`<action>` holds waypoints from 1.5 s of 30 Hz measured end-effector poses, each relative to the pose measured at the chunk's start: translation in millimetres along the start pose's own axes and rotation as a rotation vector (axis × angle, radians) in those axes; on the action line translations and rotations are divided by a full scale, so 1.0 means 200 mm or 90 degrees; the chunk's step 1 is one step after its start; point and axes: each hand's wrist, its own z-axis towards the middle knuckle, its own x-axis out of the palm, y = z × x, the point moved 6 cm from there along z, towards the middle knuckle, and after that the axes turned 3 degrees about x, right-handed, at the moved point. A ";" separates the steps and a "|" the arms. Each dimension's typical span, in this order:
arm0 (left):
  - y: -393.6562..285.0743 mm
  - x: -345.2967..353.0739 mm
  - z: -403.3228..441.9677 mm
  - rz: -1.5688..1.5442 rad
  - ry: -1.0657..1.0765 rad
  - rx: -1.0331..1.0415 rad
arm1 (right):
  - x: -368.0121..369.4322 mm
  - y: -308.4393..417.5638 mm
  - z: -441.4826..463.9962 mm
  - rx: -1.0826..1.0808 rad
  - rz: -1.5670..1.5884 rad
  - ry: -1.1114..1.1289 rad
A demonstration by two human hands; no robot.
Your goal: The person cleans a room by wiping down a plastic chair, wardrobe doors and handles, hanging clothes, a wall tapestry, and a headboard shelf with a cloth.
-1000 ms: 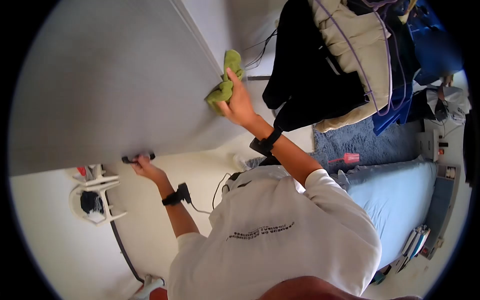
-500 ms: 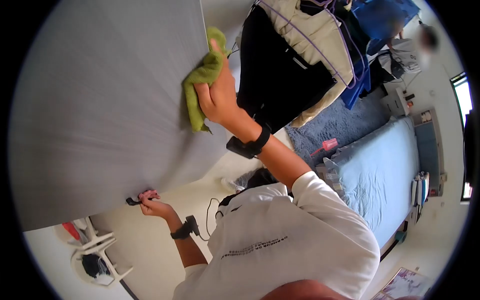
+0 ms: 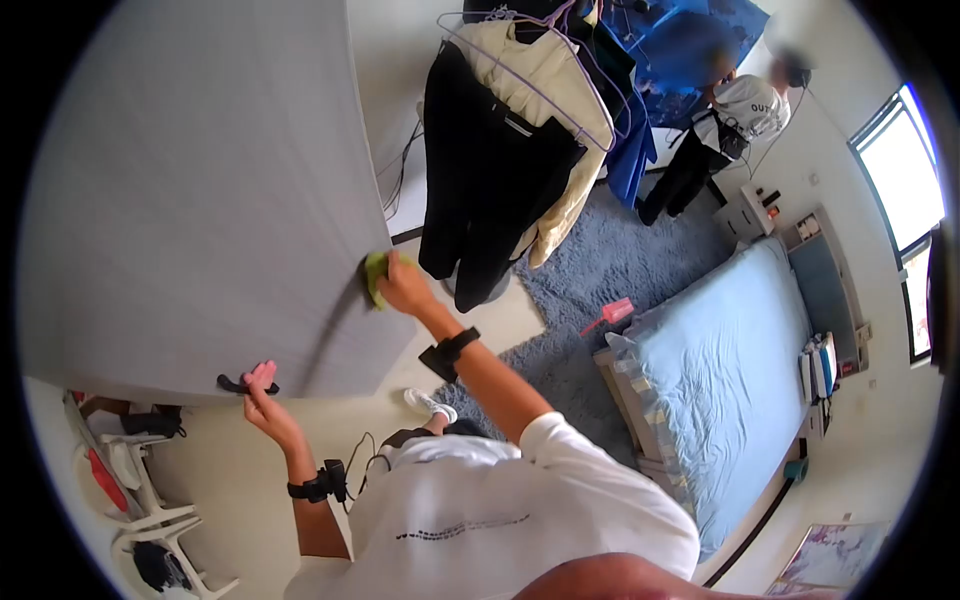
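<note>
A large grey door panel [image 3: 200, 200] fills the left of the view. My left hand [image 3: 264, 398] is closed round the black handle [image 3: 232, 384] near its lower edge. Bunched under the fingers of my right hand [image 3: 405, 287] is a green cloth [image 3: 375, 277], pressed against the panel close to its right edge. Much of the cloth is hidden by that hand. Black straps with small devices circle both of my wrists.
Black trousers [image 3: 480, 170] and a cream garment [image 3: 565, 105] hang right of the panel. Further right are a blue rug [image 3: 590, 240], a pink dustpan-like item [image 3: 618, 310] and a bed [image 3: 730, 350]. Another person [image 3: 745, 110] stands at the back. White chairs [image 3: 150, 515] are lower left.
My right hand has moved down along the panel's edge with the cloth, which now looks more bunched. My left hand stays on the handle. The view has swung, showing more of the room.
</note>
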 end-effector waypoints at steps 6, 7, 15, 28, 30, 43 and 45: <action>-0.05 0.00 -0.29 0.013 0.190 0.027 | 0.28 0.20 -0.40 0.046 0.077 -0.013; -0.06 0.01 -0.33 0.019 0.223 0.042 | 0.30 0.24 -0.46 0.079 0.034 -0.022; -0.29 0.12 -0.62 0.129 0.458 0.062 | -0.37 1.13 -0.78 -0.156 0.272 0.032; -0.63 -0.17 -0.78 0.332 0.876 0.178 | -0.44 1.33 -1.12 -0.391 0.078 -0.411; -0.87 -0.27 -0.65 0.296 0.842 0.139 | -0.38 1.22 -1.08 -0.395 0.051 -0.419; -1.81 -0.67 -0.65 -0.825 0.935 0.141 | -0.62 1.54 -1.05 -0.347 -0.067 -0.345; -1.79 -0.68 -0.66 -0.843 0.948 0.119 | -0.58 1.52 -1.03 -0.282 0.005 -0.324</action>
